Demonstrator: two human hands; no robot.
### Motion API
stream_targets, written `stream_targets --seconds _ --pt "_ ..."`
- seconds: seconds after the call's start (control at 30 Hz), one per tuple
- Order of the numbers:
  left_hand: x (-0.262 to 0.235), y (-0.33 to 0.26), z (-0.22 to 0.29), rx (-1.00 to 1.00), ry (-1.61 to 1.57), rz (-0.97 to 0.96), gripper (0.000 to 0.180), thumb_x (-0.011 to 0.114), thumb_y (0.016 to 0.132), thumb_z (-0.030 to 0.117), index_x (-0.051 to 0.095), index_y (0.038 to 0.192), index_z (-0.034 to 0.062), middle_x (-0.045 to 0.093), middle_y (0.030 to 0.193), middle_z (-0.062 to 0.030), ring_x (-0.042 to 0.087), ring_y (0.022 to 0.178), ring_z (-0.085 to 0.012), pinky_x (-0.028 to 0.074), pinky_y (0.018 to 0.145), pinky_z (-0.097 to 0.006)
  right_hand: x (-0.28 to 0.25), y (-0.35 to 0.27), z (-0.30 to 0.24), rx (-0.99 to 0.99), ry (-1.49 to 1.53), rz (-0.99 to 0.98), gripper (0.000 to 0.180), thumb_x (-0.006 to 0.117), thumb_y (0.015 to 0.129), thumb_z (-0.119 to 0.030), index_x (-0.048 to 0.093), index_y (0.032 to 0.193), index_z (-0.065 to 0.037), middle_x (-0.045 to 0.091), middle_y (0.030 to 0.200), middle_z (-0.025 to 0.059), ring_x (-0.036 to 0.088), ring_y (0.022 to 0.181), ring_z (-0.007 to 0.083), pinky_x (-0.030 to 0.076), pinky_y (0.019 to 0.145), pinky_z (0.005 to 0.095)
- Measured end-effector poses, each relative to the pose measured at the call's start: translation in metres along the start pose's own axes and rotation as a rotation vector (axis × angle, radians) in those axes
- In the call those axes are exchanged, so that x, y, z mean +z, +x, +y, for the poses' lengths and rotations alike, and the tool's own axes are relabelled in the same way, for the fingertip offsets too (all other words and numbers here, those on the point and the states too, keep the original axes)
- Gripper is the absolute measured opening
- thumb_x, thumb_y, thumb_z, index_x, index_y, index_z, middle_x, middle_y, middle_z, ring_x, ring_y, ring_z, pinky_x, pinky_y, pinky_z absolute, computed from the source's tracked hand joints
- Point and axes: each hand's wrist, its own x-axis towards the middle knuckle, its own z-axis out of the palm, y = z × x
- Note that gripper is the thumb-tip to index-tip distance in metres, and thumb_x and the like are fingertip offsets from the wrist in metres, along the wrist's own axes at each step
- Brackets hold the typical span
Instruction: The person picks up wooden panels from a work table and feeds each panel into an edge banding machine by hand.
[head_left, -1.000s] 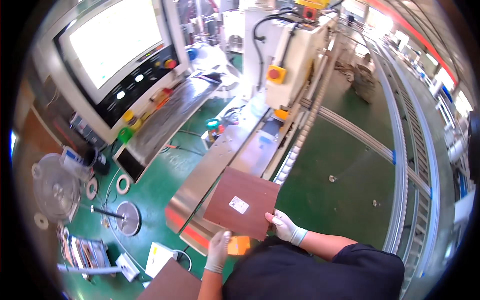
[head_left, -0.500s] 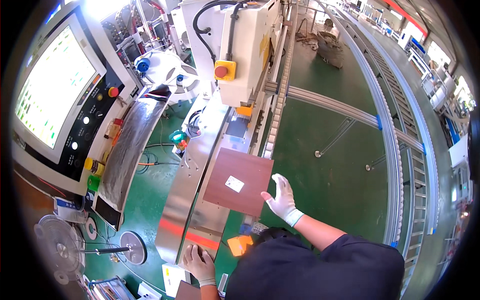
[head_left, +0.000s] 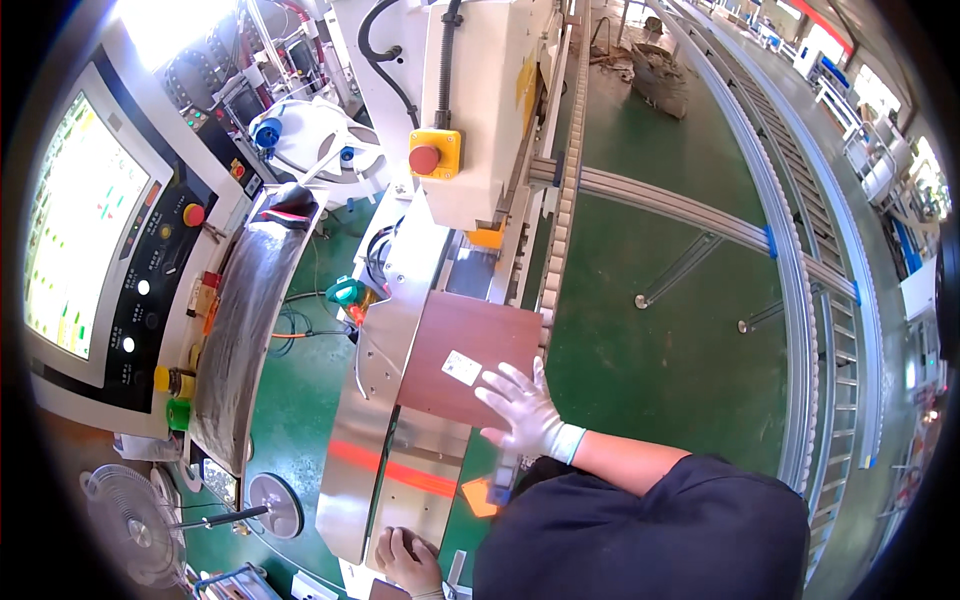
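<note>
A flat brown panel [head_left: 430,350] with a white label [head_left: 461,367] lies on the metal worktable [head_left: 415,480], below the head of a cream machine [head_left: 480,130]. My right hand [head_left: 525,412], in a white glove, is open, fingers spread over the panel's near right corner. Whether the palm presses on it I cannot tell. At the worktable's near end rests my left hand [head_left: 408,565], its fingers apart and slightly bent on the metal edge, holding nothing visible. Part of a second brown board shows below it at the lower rim.
On the left stands a control console [head_left: 150,260] with a lit screen and a red button. A curved grey tray [head_left: 245,330] and a grey fan [head_left: 130,520] are beside it. Roller conveyor rails [head_left: 790,300] run along the right. An orange piece [head_left: 480,497] is near my body.
My right hand has moved left onto the panel's corner, its fingers spreading. My left hand stays at the worktable's near end. The whole view has shifted slightly.
</note>
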Motion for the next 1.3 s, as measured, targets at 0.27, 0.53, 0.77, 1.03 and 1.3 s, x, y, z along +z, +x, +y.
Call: stream_targets --seconds 0.27,0.53,0.77,1.03,1.3 --pt "0.001 -0.003 0.001 -0.083 0.056 0.017 0.04 0.061 0.097 0.037 0.067 0.123 0.0078 0.066 0.127 -0.0198 0.058 0.12 -0.0433 0.043 0.105 -0.059 -0.009 0.057 0.076 -0.043 -0.043 0.166 0.065 0.071 0.083 -0.052 0.064 0.137 -0.016 0.056 0.146 0.01 0.04 0.145 0.036 0.002 0.123 0.0695" --pt "0.002 -0.008 -0.002 -0.077 0.088 0.022 0.041 0.06 0.095 0.037 0.067 0.125 0.01 0.065 0.132 -0.0161 0.059 0.12 -0.0407 0.043 0.106 -0.057 -0.025 0.111 0.148 -0.015 -0.048 0.259 0.062 0.076 0.077 -0.043 0.066 0.132 -0.018 0.058 0.146 0.0101 0.042 0.145 0.0365 0.014 0.123 0.0645" --pt "0.003 -0.008 -0.002 -0.034 0.06 0.04 0.042 0.059 0.096 0.037 0.066 0.126 0.0084 0.065 0.131 -0.0167 0.059 0.121 -0.0394 0.043 0.106 -0.056 -0.034 0.149 0.193 0.109 -0.056 0.304 0.061 0.073 0.083 -0.031 0.06 0.137 -0.007 0.053 0.15 0.0157 0.038 0.148 0.035 0.023 0.125 0.0569" --pt "-0.004 -0.014 0.0 -0.084 0.08 0.013 0.044 0.057 0.098 0.037 0.064 0.129 0.0068 0.064 0.132 -0.0162 0.058 0.123 -0.0382 0.04 0.108 -0.055 -0.031 0.127 0.13 0.081 -0.049 0.259 0.033 0.066 0.089 -0.025 0.066 0.116 -0.006 0.071 0.113 0.0142 0.063 0.105 0.0387 0.05 0.094 0.0475" --pt "-0.004 -0.074 -0.01 -0.215 -0.07 0.307 0.029 0.064 0.087 0.018 0.066 0.112 0.0022 0.066 0.123 -0.0193 0.059 0.113 -0.0415 0.043 0.102 -0.053 0.021 0.044 0.036 0.007 0.027 0.273 0.035 0.068 0.087 -0.029 0.072 0.116 -0.01 0.073 0.104 0.0108 0.062 0.108 0.0365 0.047 0.1 0.0487"
